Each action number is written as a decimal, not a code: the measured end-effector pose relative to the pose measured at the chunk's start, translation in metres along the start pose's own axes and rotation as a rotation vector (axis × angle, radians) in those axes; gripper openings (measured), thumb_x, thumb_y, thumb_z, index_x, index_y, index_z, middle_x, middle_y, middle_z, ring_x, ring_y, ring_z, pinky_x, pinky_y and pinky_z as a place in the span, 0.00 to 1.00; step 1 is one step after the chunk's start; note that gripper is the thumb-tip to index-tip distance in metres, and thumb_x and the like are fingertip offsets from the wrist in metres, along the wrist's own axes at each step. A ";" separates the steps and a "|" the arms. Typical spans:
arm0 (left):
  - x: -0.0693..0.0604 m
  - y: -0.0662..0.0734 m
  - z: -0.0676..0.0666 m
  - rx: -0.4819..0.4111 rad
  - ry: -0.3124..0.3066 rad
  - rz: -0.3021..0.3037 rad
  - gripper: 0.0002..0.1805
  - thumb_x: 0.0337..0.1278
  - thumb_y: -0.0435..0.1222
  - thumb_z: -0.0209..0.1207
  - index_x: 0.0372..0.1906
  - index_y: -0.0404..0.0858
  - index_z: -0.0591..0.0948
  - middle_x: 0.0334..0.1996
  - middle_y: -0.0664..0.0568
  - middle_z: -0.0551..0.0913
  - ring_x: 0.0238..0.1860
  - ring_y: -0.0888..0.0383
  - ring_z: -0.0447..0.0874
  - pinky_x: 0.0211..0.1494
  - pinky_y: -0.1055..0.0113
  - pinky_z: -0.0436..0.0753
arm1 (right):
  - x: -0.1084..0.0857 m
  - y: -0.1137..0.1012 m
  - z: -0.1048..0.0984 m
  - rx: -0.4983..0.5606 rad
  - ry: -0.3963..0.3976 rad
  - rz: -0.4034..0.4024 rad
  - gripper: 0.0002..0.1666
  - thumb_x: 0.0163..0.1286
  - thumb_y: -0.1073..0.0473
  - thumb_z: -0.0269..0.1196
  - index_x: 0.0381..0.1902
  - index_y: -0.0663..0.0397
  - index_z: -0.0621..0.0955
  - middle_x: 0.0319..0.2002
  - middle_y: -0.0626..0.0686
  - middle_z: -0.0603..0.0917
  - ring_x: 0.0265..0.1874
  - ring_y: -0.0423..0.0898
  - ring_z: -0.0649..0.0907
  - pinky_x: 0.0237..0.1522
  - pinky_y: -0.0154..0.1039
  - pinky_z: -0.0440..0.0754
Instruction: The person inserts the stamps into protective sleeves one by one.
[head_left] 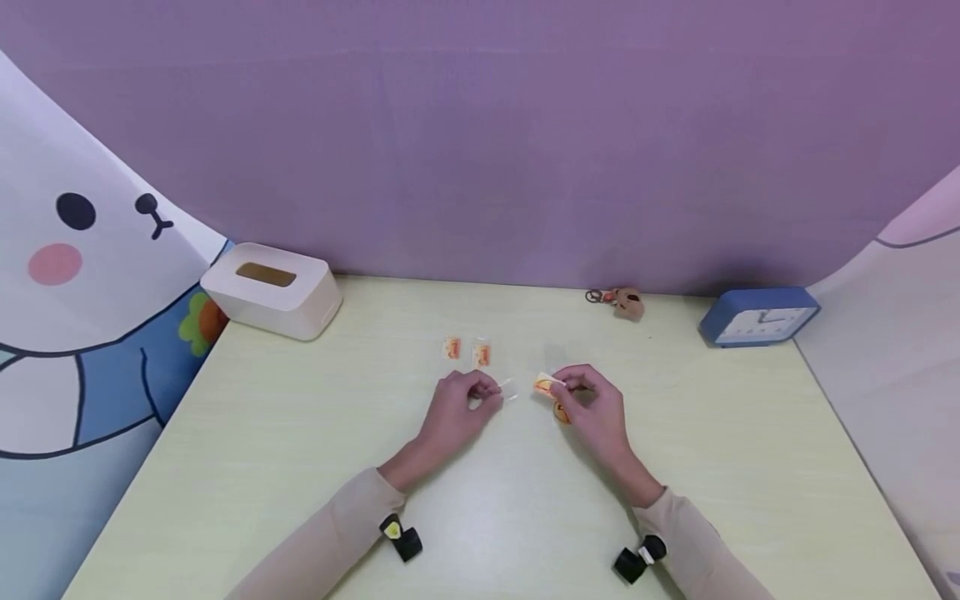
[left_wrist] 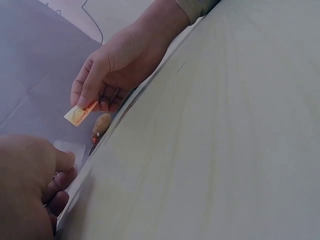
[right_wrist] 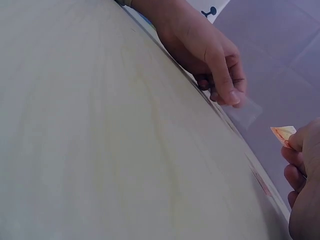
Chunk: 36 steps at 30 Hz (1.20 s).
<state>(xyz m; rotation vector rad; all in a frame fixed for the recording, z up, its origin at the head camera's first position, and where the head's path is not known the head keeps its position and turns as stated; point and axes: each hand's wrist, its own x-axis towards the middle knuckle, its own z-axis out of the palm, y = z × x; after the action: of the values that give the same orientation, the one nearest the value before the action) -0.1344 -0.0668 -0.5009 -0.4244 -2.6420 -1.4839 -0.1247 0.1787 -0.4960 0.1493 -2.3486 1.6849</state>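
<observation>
My left hand (head_left: 461, 408) pinches a small clear plastic bag (head_left: 508, 389) between thumb and forefinger; the bag also shows in the right wrist view, beyond the fingertips. A small orange-and-white printed card (head_left: 548, 384) is held between the thumb and fingers of my right hand (head_left: 596, 408). The card and bag are apart, facing each other above the table. Partly hidden under the right hand lies a round orange piece (head_left: 561, 412). Just beyond that hand is another clear bag (head_left: 555, 357). Two orange cards, a left one (head_left: 452, 348) and a right one (head_left: 482, 355), lie beyond my left hand, seemingly in clear bags.
A white tissue box (head_left: 273, 292) stands at the back left of the pale table (head_left: 480, 517). Towards the back right lie a brown keychain figure (head_left: 628, 303) and a blue clock (head_left: 761, 317). A purple cloth (head_left: 465, 167) hangs behind the table.
</observation>
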 end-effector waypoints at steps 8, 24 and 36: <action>-0.004 0.000 -0.005 -0.057 -0.020 0.007 0.04 0.71 0.36 0.74 0.42 0.39 0.93 0.35 0.59 0.90 0.42 0.59 0.81 0.53 0.62 0.79 | -0.001 -0.002 0.000 -0.001 -0.012 -0.002 0.06 0.73 0.69 0.76 0.45 0.59 0.88 0.36 0.55 0.88 0.39 0.43 0.82 0.47 0.34 0.79; -0.004 0.002 -0.006 -0.046 -0.069 0.022 0.01 0.70 0.33 0.74 0.40 0.41 0.94 0.36 0.59 0.91 0.43 0.58 0.82 0.60 0.54 0.74 | -0.004 0.000 0.004 -0.030 -0.050 -0.275 0.10 0.68 0.73 0.76 0.43 0.57 0.90 0.37 0.51 0.92 0.37 0.40 0.85 0.46 0.43 0.83; -0.004 0.001 -0.006 0.007 -0.078 0.039 0.03 0.68 0.35 0.75 0.38 0.48 0.94 0.35 0.64 0.92 0.43 0.58 0.80 0.60 0.50 0.68 | -0.006 0.002 0.005 -0.087 -0.062 -0.348 0.12 0.67 0.74 0.77 0.43 0.56 0.90 0.38 0.50 0.91 0.37 0.43 0.85 0.41 0.43 0.85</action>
<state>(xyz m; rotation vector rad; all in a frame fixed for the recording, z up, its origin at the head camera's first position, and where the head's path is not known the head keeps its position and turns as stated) -0.1306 -0.0719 -0.4974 -0.5406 -2.6801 -1.4760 -0.1202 0.1741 -0.5006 0.5648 -2.2712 1.4279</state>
